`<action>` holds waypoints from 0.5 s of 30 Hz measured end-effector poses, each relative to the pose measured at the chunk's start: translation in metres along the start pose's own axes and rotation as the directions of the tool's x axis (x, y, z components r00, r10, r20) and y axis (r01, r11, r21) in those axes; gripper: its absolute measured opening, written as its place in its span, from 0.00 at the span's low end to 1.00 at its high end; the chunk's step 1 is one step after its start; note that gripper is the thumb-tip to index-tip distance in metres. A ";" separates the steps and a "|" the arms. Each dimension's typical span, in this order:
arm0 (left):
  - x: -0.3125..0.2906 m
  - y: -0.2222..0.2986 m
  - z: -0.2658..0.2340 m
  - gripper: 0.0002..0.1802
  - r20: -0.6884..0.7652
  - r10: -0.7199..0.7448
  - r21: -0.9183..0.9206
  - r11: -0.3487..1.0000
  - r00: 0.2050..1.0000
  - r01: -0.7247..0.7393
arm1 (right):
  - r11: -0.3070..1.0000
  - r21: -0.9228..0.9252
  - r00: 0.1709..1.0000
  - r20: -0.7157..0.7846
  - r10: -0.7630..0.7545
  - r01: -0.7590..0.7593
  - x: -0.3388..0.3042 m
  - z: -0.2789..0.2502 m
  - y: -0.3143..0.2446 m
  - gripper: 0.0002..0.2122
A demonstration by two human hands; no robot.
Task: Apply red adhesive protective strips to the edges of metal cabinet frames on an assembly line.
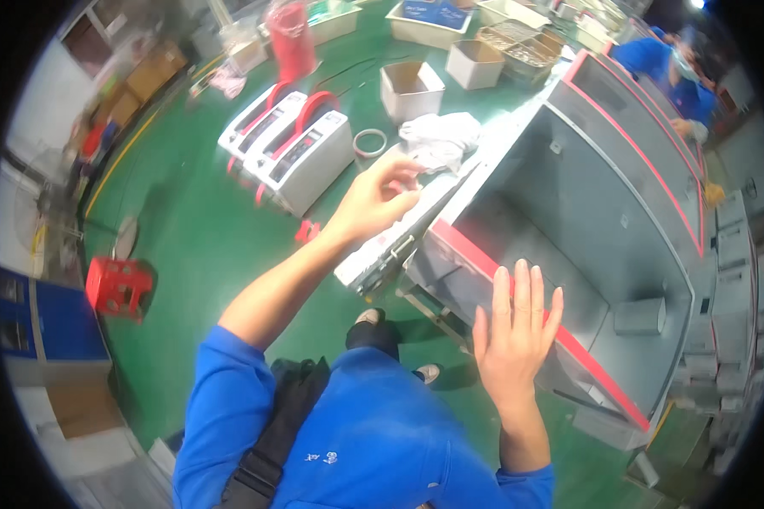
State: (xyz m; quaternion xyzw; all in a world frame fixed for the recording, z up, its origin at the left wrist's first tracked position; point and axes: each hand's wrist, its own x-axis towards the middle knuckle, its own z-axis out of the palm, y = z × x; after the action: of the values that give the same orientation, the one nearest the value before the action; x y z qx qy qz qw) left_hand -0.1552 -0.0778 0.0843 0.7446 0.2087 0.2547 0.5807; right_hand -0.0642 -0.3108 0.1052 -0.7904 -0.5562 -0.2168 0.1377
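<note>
My right hand (518,343) is stretched flat, palm down, over the red-edged near rim of a large grey metal cabinet (560,187) lying with its open side up. Its fingers reach past the red strip (581,356); whether they touch it I cannot tell. My left hand (375,197) hangs over the end of a long pale work surface (467,191), fingers curled and thumb held apart from them. A small reddish patch shows between thumb and fingers, too blurred to name. Just beyond lies a crumpled white cloth (440,140).
Left of the work surface stand white tape dispensers (310,161) with red rolls, and a tape ring (370,142). A red stool (120,287) is farther left on the green floor. Cartons (412,92) and bins sit beyond. Another person (675,72) in blue works at the far right.
</note>
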 end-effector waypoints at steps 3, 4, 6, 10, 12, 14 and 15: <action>0.006 -0.018 -0.010 0.14 0.076 0.086 -0.012 0.996 0.993 -0.086 | 0.999 0.024 1.000 -0.019 0.024 -0.024 0.022 0.014 -0.025 0.22; 0.009 -0.013 -0.008 0.16 0.081 0.078 -0.048 0.996 0.994 -0.074 | 0.999 0.029 0.999 -0.028 0.020 -0.019 0.033 0.020 -0.035 0.20; 0.011 -0.005 -0.001 0.18 0.133 0.181 0.019 0.982 0.974 -0.186 | 0.985 0.162 0.995 -0.074 0.073 -0.060 0.043 0.041 -0.047 0.21; 0.023 0.008 -0.004 0.20 0.415 0.607 0.202 0.665 0.678 -0.719 | 0.963 0.268 0.983 -0.175 0.048 0.001 0.046 0.051 -0.053 0.14; 0.029 0.007 0.005 0.21 0.586 0.659 0.106 0.515 0.471 -0.851 | 0.974 0.211 0.953 -0.269 0.138 -0.081 0.032 0.039 -0.048 0.14; 0.031 0.002 0.008 0.23 0.677 0.641 0.052 0.449 0.362 -0.892 | 0.981 0.130 0.942 -0.285 0.177 -0.145 0.004 0.024 -0.031 0.14; 0.037 0.003 0.010 0.24 0.662 0.674 0.015 0.427 0.330 -0.904 | 0.979 0.064 0.938 -0.281 0.203 -0.193 -0.016 0.012 -0.014 0.13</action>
State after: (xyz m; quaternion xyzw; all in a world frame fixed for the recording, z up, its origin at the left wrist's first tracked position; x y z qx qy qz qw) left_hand -0.1198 -0.0637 0.0903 0.8819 -0.3273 0.2305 0.2490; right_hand -0.0797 -0.3136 0.0871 -0.8001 -0.4517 -0.3040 0.2519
